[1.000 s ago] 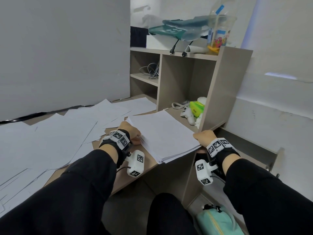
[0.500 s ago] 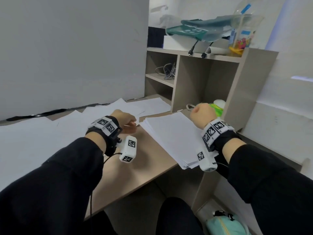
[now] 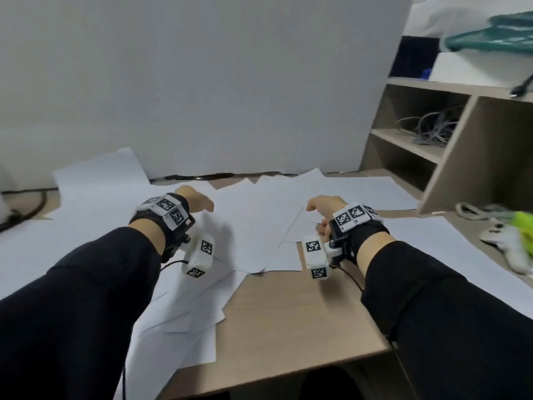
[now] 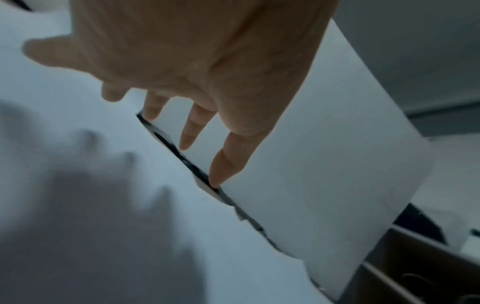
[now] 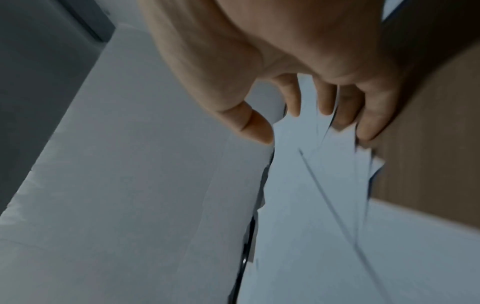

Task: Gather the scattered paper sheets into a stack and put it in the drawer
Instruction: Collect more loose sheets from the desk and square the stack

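Note:
Several white paper sheets [image 3: 259, 226] lie scattered and overlapping across the wooden desk [image 3: 288, 319]. A squared stack of paper [image 3: 450, 255] rests at the desk's right end. My left hand [image 3: 199, 200] hovers over the sheets left of centre. In the left wrist view this left hand [image 4: 166, 107] has its fingers [image 4: 189, 131] spread and straight, close above a sheet's edge. My right hand [image 3: 320, 209] is down on the sheets near the bare wood. In the right wrist view the right hand [image 5: 298, 123] has curled fingers [image 5: 366, 127] and its thumb pinching the corners of a few sheets [image 5: 311, 185]. No drawer is in view.
A wooden shelf unit [image 3: 450, 157] stands at the right with cables [image 3: 429, 128] in it. Under it lie a green and white toy [image 3: 516, 235] and a cord. A white panel [image 3: 202, 82] backs the desk, and a black cable [image 3: 26, 209] runs at the far left.
Both hands left the stack and moved left to the scattered sheets. The view swung left and down, so the stack now sits at the right. The right hand has closed on sheet corners.

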Motion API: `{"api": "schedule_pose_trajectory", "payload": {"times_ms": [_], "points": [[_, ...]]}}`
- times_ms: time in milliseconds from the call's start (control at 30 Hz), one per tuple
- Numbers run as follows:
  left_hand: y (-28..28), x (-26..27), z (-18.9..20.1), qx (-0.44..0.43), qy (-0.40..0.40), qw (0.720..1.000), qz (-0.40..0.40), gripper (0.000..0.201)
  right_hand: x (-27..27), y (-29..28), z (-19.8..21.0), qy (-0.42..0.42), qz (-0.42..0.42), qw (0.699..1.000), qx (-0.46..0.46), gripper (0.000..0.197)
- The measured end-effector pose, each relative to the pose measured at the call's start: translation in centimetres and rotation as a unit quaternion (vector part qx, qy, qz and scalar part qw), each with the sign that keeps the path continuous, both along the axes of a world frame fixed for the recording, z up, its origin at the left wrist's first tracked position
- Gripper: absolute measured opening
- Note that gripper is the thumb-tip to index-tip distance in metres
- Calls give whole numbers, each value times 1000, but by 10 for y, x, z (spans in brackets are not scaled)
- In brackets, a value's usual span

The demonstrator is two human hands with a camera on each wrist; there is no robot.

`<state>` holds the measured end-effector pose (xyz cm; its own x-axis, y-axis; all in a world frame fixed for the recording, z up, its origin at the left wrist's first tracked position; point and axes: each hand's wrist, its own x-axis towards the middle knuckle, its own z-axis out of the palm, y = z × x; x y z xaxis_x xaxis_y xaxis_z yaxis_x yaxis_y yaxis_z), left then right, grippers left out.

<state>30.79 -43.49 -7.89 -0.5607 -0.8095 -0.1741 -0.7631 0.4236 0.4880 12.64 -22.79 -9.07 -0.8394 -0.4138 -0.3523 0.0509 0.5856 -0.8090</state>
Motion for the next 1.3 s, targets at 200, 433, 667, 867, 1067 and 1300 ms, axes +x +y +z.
{"api": "schedule_pose_trajectory", "payload": {"times_ms": [200,433,667,867,1067,1300], "points": [[-23,13,-37,-5,-143,988,-51,65,10,-36,0,-17,30,999,19,17],[-22,17,-38,51,-106,987,-110,73,8,-45,-27,-82,58,995,10,16],[-34,30,-46,162,139,975,-64,83,18,-45,-29,1,84,996,7,22],[-38,57,-37,20,-40,999,20,54,8,-36,-13,57,47,995,-60,18],[-20,59,-31,69,-54,995,-48,61,16,-20,-38,-60,34,995,-71,15],[-8,36,-34,314,171,933,-43,88,31,-29,-52,-102,58,991,-66,39]]}}
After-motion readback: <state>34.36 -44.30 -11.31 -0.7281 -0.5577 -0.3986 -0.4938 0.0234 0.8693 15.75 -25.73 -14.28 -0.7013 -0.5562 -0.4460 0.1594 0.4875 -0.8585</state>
